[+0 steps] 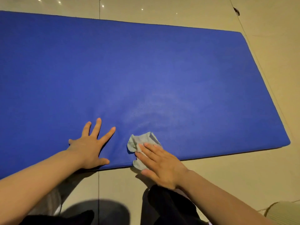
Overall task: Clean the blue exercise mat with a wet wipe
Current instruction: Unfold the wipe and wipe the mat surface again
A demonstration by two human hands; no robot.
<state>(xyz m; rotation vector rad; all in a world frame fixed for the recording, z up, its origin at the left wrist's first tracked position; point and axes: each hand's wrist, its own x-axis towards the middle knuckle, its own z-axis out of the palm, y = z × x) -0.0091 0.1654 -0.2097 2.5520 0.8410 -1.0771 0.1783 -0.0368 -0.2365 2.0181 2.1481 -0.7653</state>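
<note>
wet wipe (140, 144) under right hand (159, 166), beside left hand (90, 147), on mat (146, 70).

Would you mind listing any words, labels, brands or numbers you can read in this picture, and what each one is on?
None: no readable text shows anywhere.
Blue mat: plain surface, no label or logo in view.
Wet wipe under the right hand: no print.
Left hand and floor tiles: no markings.
</note>
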